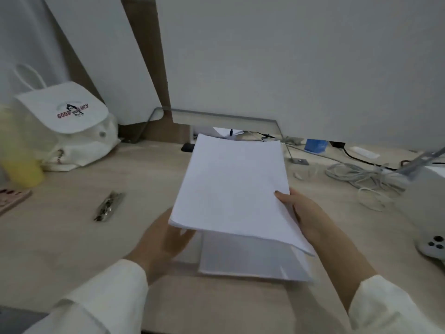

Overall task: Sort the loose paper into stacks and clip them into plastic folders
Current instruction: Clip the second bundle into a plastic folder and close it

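Both hands (163,242) (305,213) hold the paper stack (231,186) by its edges.

The left sleeve (103,297) and right sleeve (390,307) are loose, cream-white, wide-cuffed; the right hand (305,213) shows a dark thumbnail.

**Single head-worn view, looking down at a desk (72,249)**

A wide-angle camera on the person's head faces forward and down. The desk fills the lower frame, close to the lens; a wall (313,56) spans the upper frame.
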A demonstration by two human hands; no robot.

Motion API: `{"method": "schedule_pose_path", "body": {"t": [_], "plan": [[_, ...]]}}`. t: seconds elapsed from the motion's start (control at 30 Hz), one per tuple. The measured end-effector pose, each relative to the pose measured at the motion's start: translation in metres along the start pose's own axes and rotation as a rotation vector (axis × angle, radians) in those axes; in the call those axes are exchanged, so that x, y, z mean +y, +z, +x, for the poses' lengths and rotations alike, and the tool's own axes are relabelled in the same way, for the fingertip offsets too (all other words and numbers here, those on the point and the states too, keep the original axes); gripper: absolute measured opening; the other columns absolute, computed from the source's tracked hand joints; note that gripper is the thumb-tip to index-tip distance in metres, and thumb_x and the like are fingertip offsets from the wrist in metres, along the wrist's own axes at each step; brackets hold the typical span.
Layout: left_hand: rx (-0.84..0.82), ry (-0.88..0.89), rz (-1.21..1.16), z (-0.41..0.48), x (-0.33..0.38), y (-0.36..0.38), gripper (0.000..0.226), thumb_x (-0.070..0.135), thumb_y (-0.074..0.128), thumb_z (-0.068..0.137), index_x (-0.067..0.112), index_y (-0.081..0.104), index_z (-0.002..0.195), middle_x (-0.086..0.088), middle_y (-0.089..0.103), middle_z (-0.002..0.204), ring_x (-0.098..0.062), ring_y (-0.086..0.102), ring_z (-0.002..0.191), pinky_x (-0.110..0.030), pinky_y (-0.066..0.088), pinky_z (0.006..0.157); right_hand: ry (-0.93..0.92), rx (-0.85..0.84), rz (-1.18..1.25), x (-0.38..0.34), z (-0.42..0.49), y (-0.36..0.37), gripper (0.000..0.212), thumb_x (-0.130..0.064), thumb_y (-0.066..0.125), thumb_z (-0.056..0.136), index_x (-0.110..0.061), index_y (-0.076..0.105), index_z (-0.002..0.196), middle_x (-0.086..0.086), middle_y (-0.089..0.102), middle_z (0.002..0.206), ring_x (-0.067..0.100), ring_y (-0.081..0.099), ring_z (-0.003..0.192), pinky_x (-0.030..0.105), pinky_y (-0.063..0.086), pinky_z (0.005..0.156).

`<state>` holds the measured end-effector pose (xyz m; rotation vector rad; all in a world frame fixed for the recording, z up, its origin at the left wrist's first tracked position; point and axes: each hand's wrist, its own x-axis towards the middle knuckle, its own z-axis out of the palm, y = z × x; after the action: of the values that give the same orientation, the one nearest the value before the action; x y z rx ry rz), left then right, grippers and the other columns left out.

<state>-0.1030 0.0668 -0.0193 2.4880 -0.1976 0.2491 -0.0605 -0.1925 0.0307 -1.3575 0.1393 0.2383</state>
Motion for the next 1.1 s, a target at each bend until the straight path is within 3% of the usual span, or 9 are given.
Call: {"method": "schedule_pose_path", "body": {"t": [0.07,0.2,0.33,0.4,0.43,0.6,0.73,0.87,1.1], "plan": [[0.033,-0.117,0.028,0.007,-0.043,-0.030,0.052,0.025,0.056,0.089,0.017,0.041,0.138,0.005,0.034,0.147,-0.010,0.035,0.133,-0.022,0.032,0.100,0.018,-0.019,-0.027,0.006,0.012,0.018,0.021,-0.008,0.047,0.093,-0.014,0.059,0.109,0.007,0.069,0.100,0.022,0.067,0.078,0.033,0.056,0.069],[0.046,-0.505,0.071,0.019,-0.132,-0.072,0.053,0.038,0.051,0.086,0.010,0.047,0.131,-0.018,0.044,0.139,-0.034,0.045,0.123,-0.041,0.038,0.100,0.043,-0.056,-0.077,0.021,0.040,0.066,0.019,-0.007,0.046,0.093,-0.019,0.060,0.098,0.007,0.068,0.099,0.024,0.065,0.082,0.039,0.051,0.081],[-0.028,-0.714,-0.192,0.032,-0.158,-0.088,0.042,0.025,0.055,0.088,0.005,0.051,0.125,-0.016,0.053,0.123,-0.030,0.053,0.111,-0.029,0.036,0.081,0.042,-0.058,-0.123,0.034,0.059,0.104,0.020,-0.007,0.046,0.093,-0.015,0.060,0.106,0.007,0.068,0.099,0.024,0.064,0.081,0.035,0.052,0.072],[-0.057,-0.736,-0.235,0.039,-0.163,-0.095,0.013,0.026,0.055,0.083,0.014,0.057,0.078,-0.011,0.053,0.079,-0.023,0.053,0.072,-0.028,0.032,0.063,0.052,-0.044,-0.149,0.041,0.069,0.119,0.019,-0.006,0.046,0.093,-0.015,0.059,0.104,0.006,0.068,0.094,0.023,0.064,0.079,0.033,0.052,0.068],[-0.052,-0.756,-0.268,0.043,-0.167,-0.097,0.022,0.024,0.055,0.084,0.015,0.049,0.064,-0.009,0.045,0.066,-0.021,0.044,0.059,-0.027,0.029,0.058,0.051,-0.040,-0.165,0.044,0.074,0.126,0.019,-0.006,0.046,0.093,-0.014,0.058,0.105,0.006,0.067,0.094,0.023,0.064,0.078,0.034,0.051,0.067],[-0.114,-0.828,-0.553,0.044,-0.176,-0.110,0.031,0.019,0.056,0.089,0.012,0.045,0.061,-0.003,0.038,0.047,-0.013,0.035,0.037,-0.017,0.030,0.043,0.062,-0.016,-0.230,0.059,0.095,0.147,0.021,-0.006,0.047,0.092,-0.010,0.058,0.110,0.008,0.067,0.094,0.025,0.063,0.079,0.034,0.051,0.070],[-0.143,-0.718,-0.796,0.027,-0.183,-0.112,0.008,0.024,0.055,0.090,0.017,0.057,0.090,-0.004,0.059,0.080,-0.008,0.059,0.061,-0.017,0.047,0.058,0.088,-0.018,-0.246,0.065,0.104,0.149,0.019,-0.009,0.049,0.092,-0.010,0.059,0.108,0.011,0.066,0.100,0.026,0.063,0.082,0.036,0.050,0.076],[-0.232,-0.637,-0.914,0.011,-0.192,-0.105,0.023,0.014,0.054,0.090,0.013,0.064,0.110,-0.006,0.071,0.107,-0.015,0.066,0.090,-0.023,0.052,0.075,0.090,-0.040,-0.273,0.077,0.104,0.148,0.015,-0.012,0.050,0.092,-0.015,0.062,0.100,0.008,0.069,0.095,0.024,0.066,0.080,0.032,0.051,0.067],[-0.266,-0.569,-0.942,0.003,-0.196,-0.098,0.022,0.008,0.050,0.092,0.015,0.066,0.105,0.000,0.074,0.101,-0.010,0.070,0.092,-0.028,0.057,0.083,0.052,-0.044,-0.304,0.087,0.108,0.141,0.018,-0.013,0.052,0.091,-0.013,0.063,0.105,0.010,0.070,0.098,0.024,0.068,0.078,0.037,0.052,0.078]]}}
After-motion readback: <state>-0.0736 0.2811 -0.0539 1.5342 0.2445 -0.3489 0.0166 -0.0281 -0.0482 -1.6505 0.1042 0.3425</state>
